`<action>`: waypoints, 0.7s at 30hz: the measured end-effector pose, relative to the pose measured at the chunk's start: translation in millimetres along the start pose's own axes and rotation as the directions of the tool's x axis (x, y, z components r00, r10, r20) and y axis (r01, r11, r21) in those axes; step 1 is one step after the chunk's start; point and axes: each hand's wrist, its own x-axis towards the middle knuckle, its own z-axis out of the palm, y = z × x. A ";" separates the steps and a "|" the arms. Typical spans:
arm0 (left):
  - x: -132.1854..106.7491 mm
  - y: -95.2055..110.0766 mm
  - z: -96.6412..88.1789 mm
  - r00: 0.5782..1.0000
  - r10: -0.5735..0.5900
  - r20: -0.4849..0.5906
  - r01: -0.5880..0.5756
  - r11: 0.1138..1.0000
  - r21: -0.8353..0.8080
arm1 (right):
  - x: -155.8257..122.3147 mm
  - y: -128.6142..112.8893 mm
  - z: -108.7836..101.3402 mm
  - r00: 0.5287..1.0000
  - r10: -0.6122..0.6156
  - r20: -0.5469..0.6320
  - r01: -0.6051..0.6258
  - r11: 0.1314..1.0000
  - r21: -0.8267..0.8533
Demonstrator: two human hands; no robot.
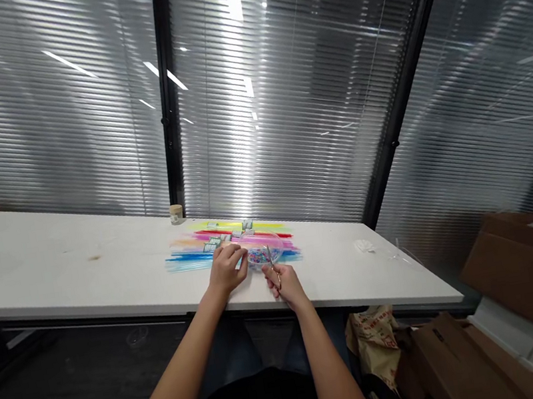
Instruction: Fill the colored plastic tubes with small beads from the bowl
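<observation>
Blinds fill the bkgd; white worktop runs across in front, w/ a cardboard box past its R end. Approx. mid-worktop, bundles of coloured strands lie flat: yellow at back, then red, pink etc., blue nearest the person. Clear bowl is at the R part of the bundles. L hand at bowl's L edge, thumb & index brought together; can't tell if anything's pinched. R hand has fingers around scissors, blades up by the bowl. Smallest: multicol. bits in bowl.
</observation>
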 end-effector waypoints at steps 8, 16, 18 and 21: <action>0.3 0.2 -0.5 1.000 0.014 -0.012 -0.014 1.000 -0.003 | -1.9 -4.7 1.5 1.000 -0.004 -0.021 0.003 1.000 -0.008; 1.1 0.6 -1.1 1.000 0.003 -0.006 -0.003 1.000 0.001 | 0.1 -1.5 0.9 0.999 0.026 -0.029 -0.025 0.999 0.049; 1.1 0.6 -0.9 1.000 -0.001 0.002 0.001 1.000 0.010 | 0.2 -1.8 1.4 0.999 0.038 -0.021 -0.037 0.998 0.058; 0.9 0.7 -0.6 1.000 -0.001 0.004 0.001 1.000 0.015 | 0.6 -1.5 1.8 0.999 0.037 -0.008 -0.036 0.997 0.063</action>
